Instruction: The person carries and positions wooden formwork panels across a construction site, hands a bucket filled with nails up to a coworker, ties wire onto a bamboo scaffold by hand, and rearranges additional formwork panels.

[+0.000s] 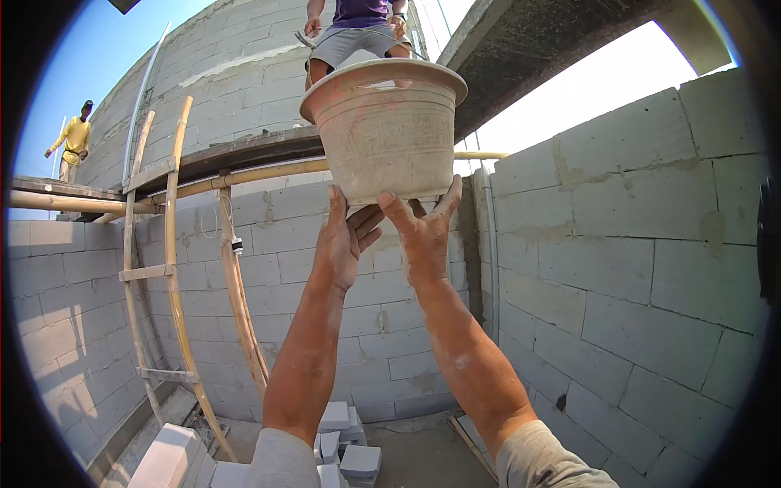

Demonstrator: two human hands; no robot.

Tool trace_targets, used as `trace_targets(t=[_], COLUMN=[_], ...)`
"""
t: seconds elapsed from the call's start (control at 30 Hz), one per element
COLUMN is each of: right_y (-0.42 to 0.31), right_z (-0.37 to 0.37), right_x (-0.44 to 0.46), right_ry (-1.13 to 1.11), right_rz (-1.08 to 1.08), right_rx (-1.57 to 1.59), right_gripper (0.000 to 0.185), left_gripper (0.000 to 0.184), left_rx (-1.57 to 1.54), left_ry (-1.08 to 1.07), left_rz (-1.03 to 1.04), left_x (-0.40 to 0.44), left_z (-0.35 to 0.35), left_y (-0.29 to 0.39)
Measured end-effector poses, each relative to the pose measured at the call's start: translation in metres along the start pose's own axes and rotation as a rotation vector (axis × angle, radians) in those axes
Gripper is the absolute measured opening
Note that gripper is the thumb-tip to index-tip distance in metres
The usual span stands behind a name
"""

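Note:
A mortar-stained plastic bucket (386, 134) with a wide rim is raised overhead, upright, in front of me. From below, my left hand (346, 240) supports the left side of its base, thumb up along the edge and fingers beneath. My right hand (423, 232) bears the base on the right, its fingers and thumb spread against the bottom edge. Both arms are stretched upward. What the bucket contains is hidden from this low angle. Behind the rim, a person in grey shorts (358, 45) stands on the raised planks, hands above the bucket.
A wooden ladder (172, 268) leans on the scaffold planks (277, 146) at left. Another person in yellow (75, 142) stands farther off. Block walls (618, 236) enclose the space, and a dark beam (545, 49) crosses overhead. Light blocks (358, 459) are stacked on the floor.

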State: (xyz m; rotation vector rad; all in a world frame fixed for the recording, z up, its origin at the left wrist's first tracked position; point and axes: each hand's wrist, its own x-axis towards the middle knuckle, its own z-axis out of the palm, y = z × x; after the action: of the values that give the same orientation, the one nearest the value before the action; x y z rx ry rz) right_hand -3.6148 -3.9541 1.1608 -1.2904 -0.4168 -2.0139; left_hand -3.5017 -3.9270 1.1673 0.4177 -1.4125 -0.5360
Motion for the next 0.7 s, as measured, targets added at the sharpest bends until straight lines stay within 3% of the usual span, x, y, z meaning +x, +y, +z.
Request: trace_targets(t=[0.3, 0.53, 0.7], right_y=[-0.007, 0.008, 0.034], right_z=[0.033, 0.067, 0.075], right_x=[0.064, 0.104, 0.136], right_ry=[0.076, 0.128, 0.201], right_rz=[0.089, 0.139, 0.148], right_rx=[0.031, 0.271, 0.271], right_gripper=[0.128, 0.128, 0.111], left_gripper=[0.079, 0.085, 0.091], left_rx=[0.085, 0.346, 0.478], left_ry=[0.088, 0.060, 0.031], left_rz=[0.059, 0.212, 0.256], left_x=[0.050, 0.080, 0.083], left_z=[0.020, 0.010, -0.011], left_y=[0.043, 0.060, 0.066])
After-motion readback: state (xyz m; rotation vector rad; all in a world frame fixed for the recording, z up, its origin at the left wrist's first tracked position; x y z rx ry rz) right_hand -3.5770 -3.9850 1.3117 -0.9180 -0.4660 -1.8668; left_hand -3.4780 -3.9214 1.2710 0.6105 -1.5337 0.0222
